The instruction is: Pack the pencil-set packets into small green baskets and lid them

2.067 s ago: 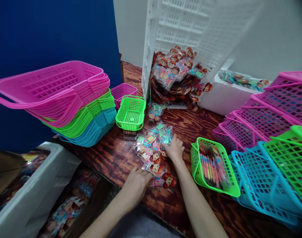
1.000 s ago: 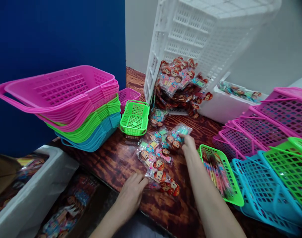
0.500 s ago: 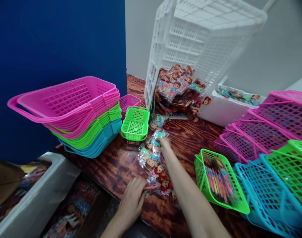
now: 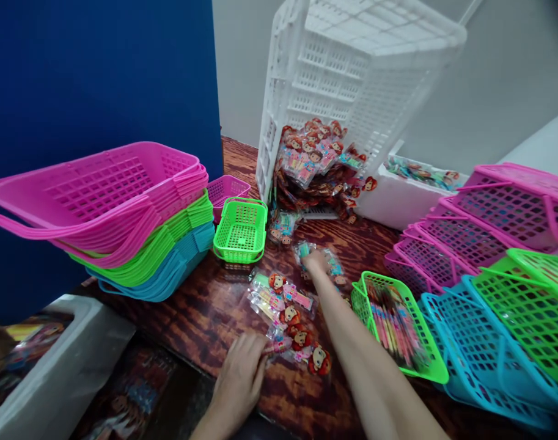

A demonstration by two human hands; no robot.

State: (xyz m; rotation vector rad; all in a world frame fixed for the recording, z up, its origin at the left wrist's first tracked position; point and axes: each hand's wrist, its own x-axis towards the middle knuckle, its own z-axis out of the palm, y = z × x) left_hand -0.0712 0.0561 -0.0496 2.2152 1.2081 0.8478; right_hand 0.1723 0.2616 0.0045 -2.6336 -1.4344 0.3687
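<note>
Two hands lay right of small green plastic basket point(image 4: 240, 231): left hand point(image 4: 239, 382) flat, fingers point(image 4: 255, 359) released, touching clear-wrapped cartoon packets point(image 4: 288, 315); right hand point(image 4: 316, 261) covered more, grip unclear.

No word, number or brand can be read anywhere in this view. The clear packets point(image 4: 288, 305) at the middle of the worktop point(image 4: 200, 311) show cartoon faces and coloured strips, and whatever small print they may carry is too fine and blurred to make out. The same holds for the heap point(image 4: 313, 162) at twelve o'clock under the tipped white crate point(image 4: 352, 73).
</note>
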